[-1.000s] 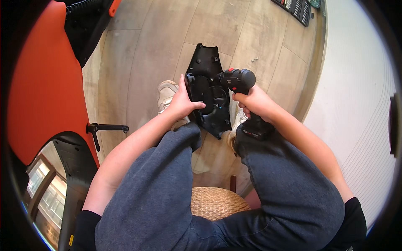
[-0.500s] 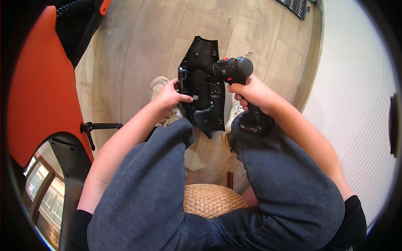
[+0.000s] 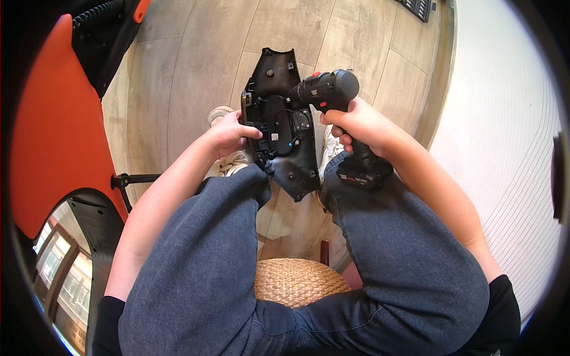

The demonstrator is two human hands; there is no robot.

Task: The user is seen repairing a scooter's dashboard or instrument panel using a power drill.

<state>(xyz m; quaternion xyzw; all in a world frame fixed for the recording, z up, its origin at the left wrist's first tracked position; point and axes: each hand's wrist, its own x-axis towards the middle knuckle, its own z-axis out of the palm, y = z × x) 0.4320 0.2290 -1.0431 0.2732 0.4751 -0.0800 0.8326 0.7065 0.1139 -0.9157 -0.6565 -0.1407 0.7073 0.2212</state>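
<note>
A black moulded plastic panel (image 3: 276, 154) with bosses, clips and cables inside stands between my lower legs, over my shoes. My left hand (image 3: 228, 133) grips its left edge, thumb on the inner side and fingers mostly hidden behind it. My right hand (image 3: 356, 124) is closed round the handle of a black cordless drill (image 3: 326, 89) with red switches. The drill's front points left into the panel's upper middle; I cannot make out whether its tip touches. Its battery base (image 3: 362, 175) is at my right knee.
A red-orange and black vehicle body (image 3: 53, 130) with a side stand stands at the left. A toolcase (image 3: 418, 7) lies on the wooden floor (image 3: 202, 47) at the top right. A white ribbed surface (image 3: 499, 130) runs along the right. I sit on a woven seat (image 3: 297, 279).
The panel, both hands and the drill have shifted slightly up and left in the view, as has much of the background. The panel's inside now faces up a little more.
</note>
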